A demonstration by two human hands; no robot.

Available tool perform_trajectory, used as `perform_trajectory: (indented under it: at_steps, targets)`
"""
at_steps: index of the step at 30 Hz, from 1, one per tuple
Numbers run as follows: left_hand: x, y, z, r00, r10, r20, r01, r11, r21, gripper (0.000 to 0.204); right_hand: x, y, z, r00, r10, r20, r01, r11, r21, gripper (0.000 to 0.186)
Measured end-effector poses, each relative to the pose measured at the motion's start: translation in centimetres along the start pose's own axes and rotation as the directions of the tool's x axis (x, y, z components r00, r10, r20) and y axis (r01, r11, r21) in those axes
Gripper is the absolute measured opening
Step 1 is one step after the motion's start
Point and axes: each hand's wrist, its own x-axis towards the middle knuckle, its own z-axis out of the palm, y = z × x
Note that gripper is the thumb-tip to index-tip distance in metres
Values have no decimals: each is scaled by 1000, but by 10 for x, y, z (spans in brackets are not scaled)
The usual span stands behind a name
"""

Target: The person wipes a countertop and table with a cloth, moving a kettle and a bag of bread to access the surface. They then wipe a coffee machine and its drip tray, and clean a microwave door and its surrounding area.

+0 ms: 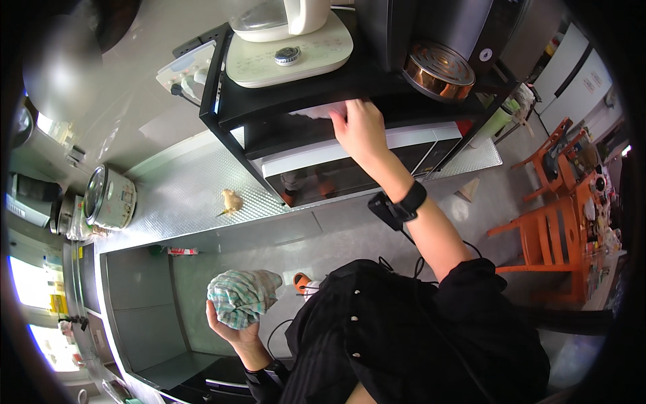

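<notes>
My left hand (pixel 232 331) is closed around a bunched cloth (pixel 242 296) with green, white and grey stripes, held low at the left. Whether anything is wrapped inside the cloth is hidden. Farther forward, my right hand (pixel 361 130) reaches to the black shelf rack (pixel 296 101), just under the front edge of its top board. Its fingers pinch a thin whitish sheet (pixel 319 111), which lies partly in the shade of the gap. Below that gap sits a white-topped microwave oven (pixel 323 180) with a dark glass front.
On the rack stand a cream kettle base (pixel 289 54) with a glass kettle and a black machine with a copper-coloured drip tray (pixel 439 71). A rice cooker (pixel 111 198) and a small yellowish lump (pixel 231 200) rest on the silver counter (pixel 178 175). Orange chairs (pixel 548 236) stand right.
</notes>
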Motion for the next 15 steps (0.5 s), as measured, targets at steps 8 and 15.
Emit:
perform_trajectory:
  at_steps: [8, 15]
  targets:
    - [-27, -37, 15, 1000, -20, -17, 19, 999, -35, 49, -45, 1, -94, 996, -88, -22, 90, 954, 287, 21]
    - [-26, -35, 19, 1000, 4, -28, -4, 1000, -26, 49, -35, 13, -144, 968, -215, 129, 175, 948, 266, 13]
